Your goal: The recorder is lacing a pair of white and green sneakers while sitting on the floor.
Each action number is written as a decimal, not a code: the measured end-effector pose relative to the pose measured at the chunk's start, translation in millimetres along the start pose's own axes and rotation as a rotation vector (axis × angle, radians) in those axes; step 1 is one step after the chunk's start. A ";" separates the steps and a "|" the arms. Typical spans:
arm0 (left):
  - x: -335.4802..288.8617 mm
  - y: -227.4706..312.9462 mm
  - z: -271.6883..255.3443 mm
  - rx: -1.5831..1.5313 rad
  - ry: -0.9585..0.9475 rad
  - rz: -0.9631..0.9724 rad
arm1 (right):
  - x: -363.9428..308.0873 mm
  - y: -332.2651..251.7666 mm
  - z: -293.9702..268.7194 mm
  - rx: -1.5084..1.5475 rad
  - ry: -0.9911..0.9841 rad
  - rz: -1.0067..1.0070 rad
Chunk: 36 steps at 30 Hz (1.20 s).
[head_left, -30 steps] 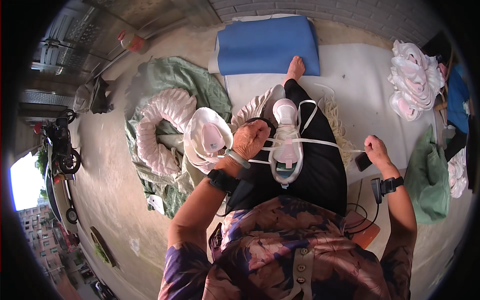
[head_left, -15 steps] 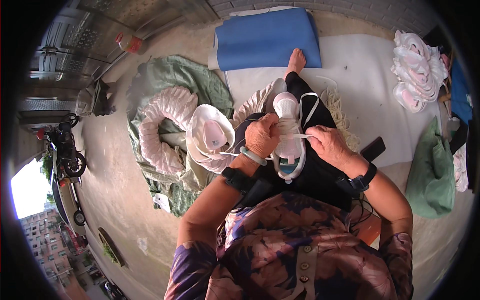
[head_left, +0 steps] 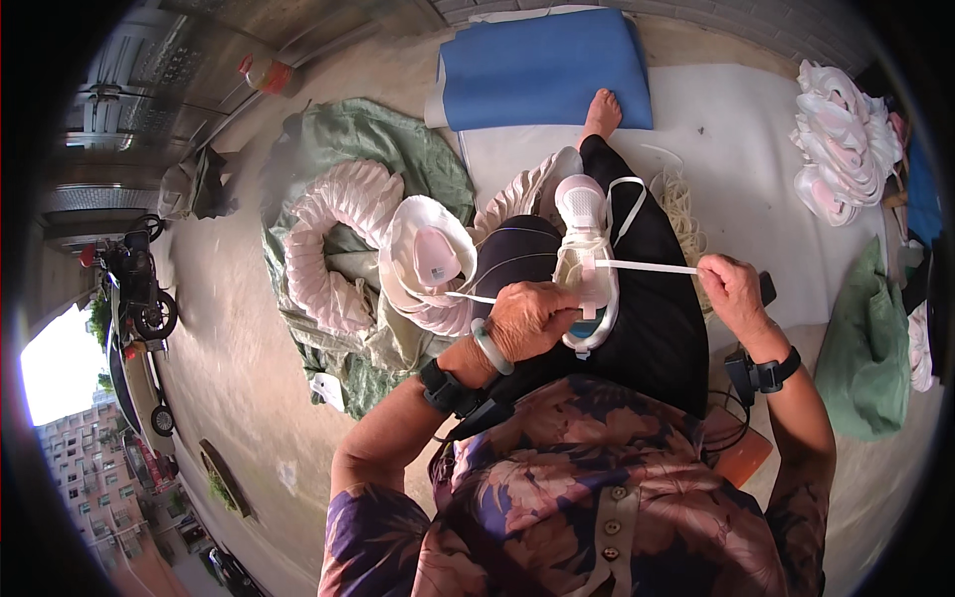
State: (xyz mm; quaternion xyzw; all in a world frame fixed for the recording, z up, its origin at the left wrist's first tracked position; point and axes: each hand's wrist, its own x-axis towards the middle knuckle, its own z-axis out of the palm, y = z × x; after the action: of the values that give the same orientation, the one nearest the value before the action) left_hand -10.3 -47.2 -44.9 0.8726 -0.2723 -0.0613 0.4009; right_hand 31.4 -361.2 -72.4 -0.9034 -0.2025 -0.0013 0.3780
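Note:
A white and pale pink shoe upper (head_left: 581,214) lies over my lap, toe pointing away and teal lining showing at its opening. My left hand (head_left: 532,318) is closed on the upper's near left edge by the tongue; its fingertips are partly hidden. Out to the right, my right hand (head_left: 734,297) pinches the end of a flat white shoelace (head_left: 647,266), pulled taut from the upper's eyelets. Another lace end (head_left: 472,298) sticks out left of my left hand. A loop of white lace (head_left: 627,204) lies on my right leg.
Nested white-pink uppers (head_left: 333,274) curl over a green sack (head_left: 438,164) at left. Loose cream laces (head_left: 678,214) lie beside my right leg. Further off are a folded blue mat (head_left: 542,75), another pile of uppers (head_left: 841,139) and a green bag (head_left: 860,348).
My right hand has moved right, away from the upper, drawing the lace out longer and straight. My left hand has shifted down toward the upper's opening.

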 end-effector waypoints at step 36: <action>24.2 -17.6 13.8 0.234 0.142 -0.103 | 0.2 6.4 7.0 -0.029 -0.117 0.015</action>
State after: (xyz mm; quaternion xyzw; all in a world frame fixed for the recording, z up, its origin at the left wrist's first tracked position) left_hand 13.1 -59.8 -64.3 0.9283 -0.2035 0.0125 0.3108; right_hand 32.9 -360.4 -81.8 -0.9088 -0.2173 0.0513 0.3525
